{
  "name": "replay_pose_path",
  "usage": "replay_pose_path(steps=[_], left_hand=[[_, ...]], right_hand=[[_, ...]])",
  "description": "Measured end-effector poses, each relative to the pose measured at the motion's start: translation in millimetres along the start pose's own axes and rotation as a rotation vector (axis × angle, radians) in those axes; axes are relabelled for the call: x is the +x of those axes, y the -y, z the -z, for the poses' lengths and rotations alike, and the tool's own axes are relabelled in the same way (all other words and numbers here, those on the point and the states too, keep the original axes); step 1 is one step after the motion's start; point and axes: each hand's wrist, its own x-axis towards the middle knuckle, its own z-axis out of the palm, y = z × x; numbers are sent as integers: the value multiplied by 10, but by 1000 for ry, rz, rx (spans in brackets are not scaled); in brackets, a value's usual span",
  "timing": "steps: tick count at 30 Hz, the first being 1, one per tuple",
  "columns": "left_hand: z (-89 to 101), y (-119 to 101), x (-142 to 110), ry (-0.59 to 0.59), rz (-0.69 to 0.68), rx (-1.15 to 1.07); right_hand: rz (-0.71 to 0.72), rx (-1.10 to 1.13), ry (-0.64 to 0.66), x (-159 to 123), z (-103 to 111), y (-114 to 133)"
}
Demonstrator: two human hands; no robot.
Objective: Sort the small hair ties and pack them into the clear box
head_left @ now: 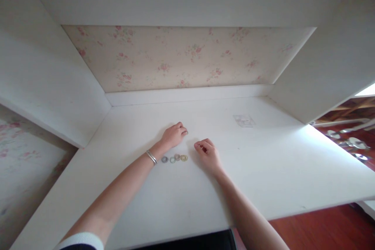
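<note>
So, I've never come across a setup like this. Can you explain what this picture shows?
There is no machine here: these are a person's own bare hands, seen from a camera worn on the head, looking forward and down. On the white surface lie four small rings in different colours, and farther back, to the right, a clear wrapper. The left hand seems to pinch a small thing, too tiny to name. Whether the right hand holds anything, I can't tell.

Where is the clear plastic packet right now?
In the head view, the clear plastic packet lies on the white desktop, beyond and to the right of the right hand, toward the back right corner.
</note>
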Motion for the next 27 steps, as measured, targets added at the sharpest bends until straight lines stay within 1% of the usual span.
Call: replay_pose_path(steps=[3, 6, 9, 14, 18, 21, 23, 27], left_hand=[[-21, 45, 41, 12, -30, 11], [-34, 95, 59, 42, -65, -24], [-43, 140, 66, 60, -51, -98], [-67, 182, 69, 24, -50, -180], [-51, 239, 53, -28, -34, -239], [5, 314, -21, -83, 8, -281], [56, 353, -116, -113, 59, -327], [164, 342, -382, -112, 156, -445]], right_hand=[[6, 4, 5, 10, -7, -27], [-1, 6, 11, 12, -8, -46], [-14, 4, 21, 9, 4, -40], [-8, 0, 28, 8, 18, -22], [-11, -7, 24, 15, 13, -17], [-13, -20, 25, 19, 15, -9], [-9, -25, 32, 20, 18, -5], [-7, -22, 35, 19, 10, -16]])
